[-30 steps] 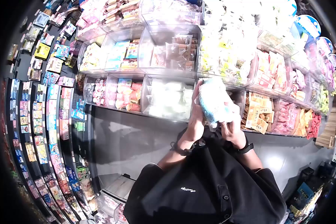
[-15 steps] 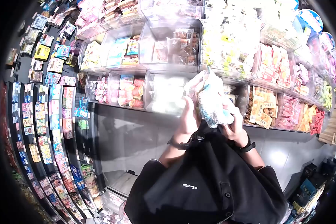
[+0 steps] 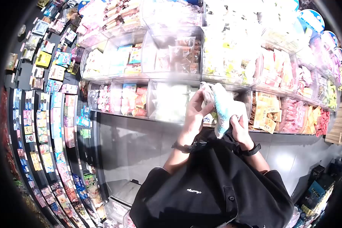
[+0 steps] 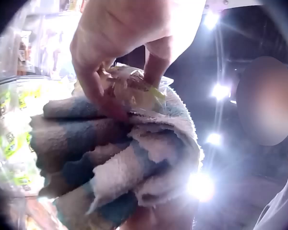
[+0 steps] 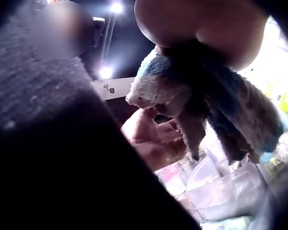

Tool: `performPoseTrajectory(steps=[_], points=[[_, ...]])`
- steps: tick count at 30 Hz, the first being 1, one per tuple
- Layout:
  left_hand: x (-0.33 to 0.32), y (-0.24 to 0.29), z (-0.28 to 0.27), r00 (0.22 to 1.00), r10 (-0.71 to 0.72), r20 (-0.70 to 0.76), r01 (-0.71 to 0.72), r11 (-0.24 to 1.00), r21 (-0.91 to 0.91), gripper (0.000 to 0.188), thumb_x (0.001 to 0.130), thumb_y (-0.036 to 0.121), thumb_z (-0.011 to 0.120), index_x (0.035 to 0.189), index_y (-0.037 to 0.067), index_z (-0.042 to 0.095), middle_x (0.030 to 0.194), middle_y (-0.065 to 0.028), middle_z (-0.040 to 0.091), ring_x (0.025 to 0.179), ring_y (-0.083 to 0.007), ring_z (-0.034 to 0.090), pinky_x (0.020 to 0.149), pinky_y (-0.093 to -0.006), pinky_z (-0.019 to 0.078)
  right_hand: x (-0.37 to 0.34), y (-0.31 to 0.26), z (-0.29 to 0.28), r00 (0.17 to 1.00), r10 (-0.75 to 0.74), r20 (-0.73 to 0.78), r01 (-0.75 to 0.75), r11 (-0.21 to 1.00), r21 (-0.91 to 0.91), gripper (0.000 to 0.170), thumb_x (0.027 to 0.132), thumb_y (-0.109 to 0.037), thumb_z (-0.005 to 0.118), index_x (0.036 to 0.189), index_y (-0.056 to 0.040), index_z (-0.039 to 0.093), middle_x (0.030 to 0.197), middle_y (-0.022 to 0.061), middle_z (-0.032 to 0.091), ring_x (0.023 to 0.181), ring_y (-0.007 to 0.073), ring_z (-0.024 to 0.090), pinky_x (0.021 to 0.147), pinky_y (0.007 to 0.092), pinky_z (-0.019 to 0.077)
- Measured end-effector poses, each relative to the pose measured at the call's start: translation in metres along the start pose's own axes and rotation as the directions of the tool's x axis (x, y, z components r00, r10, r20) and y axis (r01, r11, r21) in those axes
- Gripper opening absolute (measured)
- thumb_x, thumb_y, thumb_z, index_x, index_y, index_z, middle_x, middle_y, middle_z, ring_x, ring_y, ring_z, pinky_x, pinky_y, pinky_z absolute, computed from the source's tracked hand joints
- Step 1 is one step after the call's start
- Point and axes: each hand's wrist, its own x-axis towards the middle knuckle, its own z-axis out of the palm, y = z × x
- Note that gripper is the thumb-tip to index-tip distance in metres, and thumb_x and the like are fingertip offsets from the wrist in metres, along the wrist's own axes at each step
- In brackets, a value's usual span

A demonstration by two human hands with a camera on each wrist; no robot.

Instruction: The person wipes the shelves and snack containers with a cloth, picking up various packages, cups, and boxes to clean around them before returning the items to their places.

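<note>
A fuzzy blue-and-white cloth (image 3: 223, 108), like a small towel, hangs in folds between both hands in front of the chest. My right hand (image 3: 240, 123) grips its right side, thumb on top. With curled fingers my left hand (image 3: 195, 114) pinches a clear, crinkled plastic packet (image 4: 134, 86) at the cloth's edge; what the packet contains I cannot tell. The left wrist view shows the cloth's wavy-edged folds (image 4: 115, 172) spreading below the left fingers. In the right wrist view, the cloth (image 5: 168, 86) droops beneath the right hand (image 5: 201, 28).
Clear bins (image 3: 173, 100) of wrapped goods rise in tiers ahead, with orange packets (image 3: 265, 112) right of the hands. Shelves of small packages (image 3: 47, 144) curve along the left. Grey floor (image 3: 129, 146) lies below the bins. A dark display (image 3: 315, 197) stands at lower right.
The left hand spread away from the cloth, then came back and now pinches the clear packet beside it. The cloth has turned and hangs narrower, still in the right hand.
</note>
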Motion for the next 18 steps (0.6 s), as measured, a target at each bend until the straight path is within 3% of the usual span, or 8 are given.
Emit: performPoseTrajectory(steps=[1, 4, 8, 9, 12, 13, 16, 18], points=[[0.002, -0.001, -0.005, 0.999, -0.026, -0.031, 0.025, 1.0, -0.017, 0.041, 0.08, 0.0, 0.064, 0.117, -0.001, 0.045, 0.103, -0.0052, 0.054, 0.094, -0.0117, 0.055, 0.075, -0.0225, 0.0478, -0.003, -0.004, 0.002, 0.998, 0.049, 0.041, -0.052, 0.997, 0.059, 0.032, 0.089, -0.01, 0.049, 0.118, -0.0003, 0.041, 0.111, 0.0066, 0.046, 0.103, 0.0144, 0.043, 0.092, 0.0299, 0.034], [0.005, -0.005, -0.007, 0.988, -0.052, -0.147, 0.027, 0.985, -0.171, 0.03, 0.082, 0.001, 0.063, 0.106, 0.002, 0.045, 0.098, -0.0062, 0.057, 0.086, -0.0127, 0.059, 0.069, -0.0237, 0.0501, -0.01, 0.006, -0.006, 0.99, 0.109, 0.089, -0.117, 0.989, 0.092, 0.035, 0.091, -0.013, 0.049, 0.122, -0.0015, 0.038, 0.111, 0.0049, 0.047, 0.102, 0.0124, 0.044, 0.09, 0.0294, 0.036], [0.008, -0.014, -0.011, 0.992, -0.012, -0.124, 0.01, 1.0, -0.022, 0.035, 0.082, -0.002, 0.062, 0.109, 0.002, 0.039, 0.098, -0.0094, 0.058, 0.085, -0.0134, 0.06, 0.07, -0.025, 0.0512, -0.007, 0.003, -0.006, 0.995, 0.093, -0.027, -0.088, 0.984, 0.155, 0.034, 0.091, -0.011, 0.047, 0.122, -0.0017, 0.038, 0.109, 0.0059, 0.049, 0.102, 0.0138, 0.047, 0.09, 0.03, 0.0373], [0.012, -0.028, -0.025, 0.995, -0.084, -0.059, 0.09, 0.991, 0.099, 0.036, 0.081, -0.002, 0.062, 0.109, 0.002, 0.04, 0.1, -0.0099, 0.058, 0.086, -0.0146, 0.06, 0.07, -0.0262, 0.0525, -0.007, -0.001, -0.006, 0.992, 0.098, -0.078, -0.086, 0.985, 0.15, 0.032, 0.091, -0.009, 0.047, 0.121, -0.0011, 0.04, 0.111, 0.0071, 0.049, 0.103, 0.0154, 0.047, 0.091, 0.0315, 0.038], [0.008, -0.041, -0.017, 0.986, -0.158, -0.062, 0.152, 0.984, -0.09, 0.04, 0.081, 0.0, 0.063, 0.112, 0.002, 0.038, 0.102, -0.0109, 0.057, 0.087, -0.0164, 0.06, 0.071, -0.0272, 0.0538, -0.001, 0.009, -0.013, 0.989, -0.1, -0.107, 0.082, 0.984, -0.156, 0.032, 0.087, -0.006, 0.051, 0.116, 0.0016, 0.044, 0.11, 0.0119, 0.051, 0.101, 0.0201, 0.05, 0.089, 0.0332, 0.0395], [0.003, -0.03, -0.004, 0.974, -0.202, -0.101, 0.197, 0.979, -0.057, 0.035, 0.086, 0.003, 0.056, 0.116, 0.004, 0.037, 0.105, -0.011, 0.056, 0.089, -0.0175, 0.06, 0.073, -0.0284, 0.0535, 0.003, 0.004, -0.013, 0.985, -0.156, -0.069, 0.13, 0.949, -0.286, 0.032, 0.085, -0.005, 0.053, 0.115, 0.0025, 0.045, 0.109, 0.0134, 0.052, 0.1, 0.0216, 0.051, 0.089, 0.0338, 0.0399], [0.0, -0.03, 0.002, 0.962, -0.265, -0.067, 0.249, 0.95, -0.187, 0.035, 0.09, 0.006, 0.04, 0.124, 0.008, 0.036, 0.111, -0.0095, 0.054, 0.095, -0.0178, 0.059, 0.076, -0.0306, 0.0527, 0.013, 0.0, -0.011, 0.982, -0.191, 0.016, 0.175, 0.862, -0.475, 0.038, 0.08, 0.001, 0.055, 0.117, 0.0015, 0.045, 0.109, 0.0188, 0.053, 0.1, 0.0296, 0.054, 0.089, 0.0351, 0.0404], [0.002, -0.044, -0.009, 0.96, -0.28, 0.012, 0.277, 0.943, -0.186, 0.035, 0.089, 0.004, 0.044, 0.124, 0.005, 0.042, 0.112, -0.0088, 0.055, 0.095, -0.0165, 0.059, 0.072, -0.0299, 0.0546, 0.015, 0.003, -0.011, 0.982, -0.19, 0.005, 0.164, 0.836, -0.524, 0.043, 0.078, 0.004, 0.056, 0.119, 0.0005, 0.043, 0.112, 0.0197, 0.054, 0.103, 0.0325, 0.054, 0.09, 0.0369, 0.0411]])
